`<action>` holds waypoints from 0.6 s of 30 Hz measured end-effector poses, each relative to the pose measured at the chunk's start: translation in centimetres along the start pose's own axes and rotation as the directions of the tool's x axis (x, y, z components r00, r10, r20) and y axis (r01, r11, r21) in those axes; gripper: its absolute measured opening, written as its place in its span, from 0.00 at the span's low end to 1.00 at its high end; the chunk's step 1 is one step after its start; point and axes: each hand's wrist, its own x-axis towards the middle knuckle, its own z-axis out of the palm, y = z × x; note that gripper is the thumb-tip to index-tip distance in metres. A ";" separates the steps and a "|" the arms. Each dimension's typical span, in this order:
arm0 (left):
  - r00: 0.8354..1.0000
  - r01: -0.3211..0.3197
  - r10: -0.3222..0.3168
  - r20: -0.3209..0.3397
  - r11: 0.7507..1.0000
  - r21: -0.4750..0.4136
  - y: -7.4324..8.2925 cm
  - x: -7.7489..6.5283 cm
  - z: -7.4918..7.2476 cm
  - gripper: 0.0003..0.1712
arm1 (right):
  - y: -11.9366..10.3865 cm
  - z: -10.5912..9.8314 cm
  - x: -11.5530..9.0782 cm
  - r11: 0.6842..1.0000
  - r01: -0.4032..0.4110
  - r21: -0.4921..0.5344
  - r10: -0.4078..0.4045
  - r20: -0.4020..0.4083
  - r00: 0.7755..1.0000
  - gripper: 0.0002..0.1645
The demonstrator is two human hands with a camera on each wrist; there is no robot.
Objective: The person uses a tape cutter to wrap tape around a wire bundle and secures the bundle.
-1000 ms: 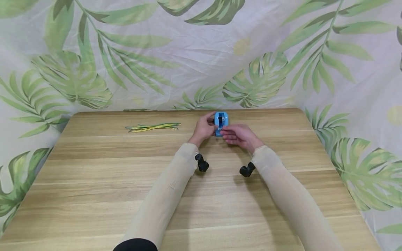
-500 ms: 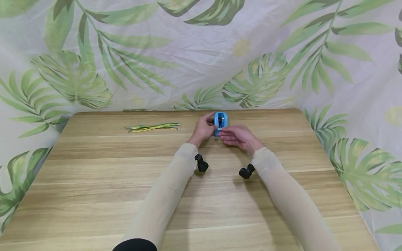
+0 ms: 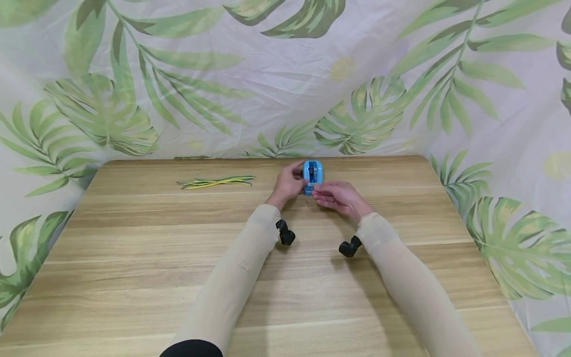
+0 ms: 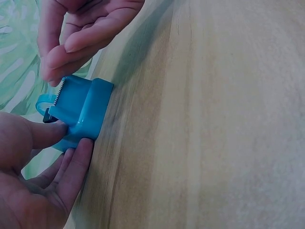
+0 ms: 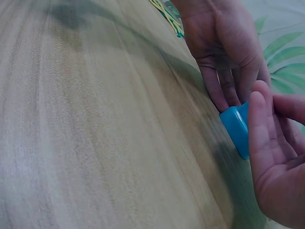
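- what's changed in the last second?
- very little. the right hand [image 3: 340, 196] has shifted slightly toward the person, at the near end of the blue tape dispenser [image 3: 313, 177]. the dispenser itself stays put, near the far edge of the wooden table [image 3: 312, 297].
- meaning what?
- i'd judge it fine work around the serrated edge [image 4: 59, 91], with the dispenser kept steady for it.
- steadied how?
- the left hand [image 3: 287, 184] grips it from its left side, thumb close by the serrated edge.
- and is the right one pinching anything?
- its fingers are bent, thumb and index close together. i can't tell whether a clear strip is between them, or whether they touch the edge.
- which way does the dispenser point?
- its long axis runs from the table's far edge toward the person. the cutting end faces the person; the roll's recess sits behind, toward the patterned cloth [image 3: 285, 74].
- anything else about?
- some green and yellow strands [image 3: 216, 182], well apart to the left.
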 end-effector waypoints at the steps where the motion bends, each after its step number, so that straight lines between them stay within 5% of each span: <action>1: 1.000 0.000 0.000 0.001 1.000 0.001 0.0 0.0 0.0 0.38 | 0.0 0.0 0.0 1.000 0.000 0.008 0.000 0.003 1.000 0.15; 6: 1.000 0.000 0.000 0.000 1.000 -0.015 0.0 -0.1 0.0 0.38 | 0.2 0.0 -0.2 0.999 0.005 0.035 -0.005 0.013 1.000 0.05; 18: 1.000 0.006 -0.006 -0.003 1.000 -0.011 0.0 0.0 0.0 0.38 | 0.3 -0.1 -0.2 0.999 0.006 0.033 -0.006 0.015 1.000 0.10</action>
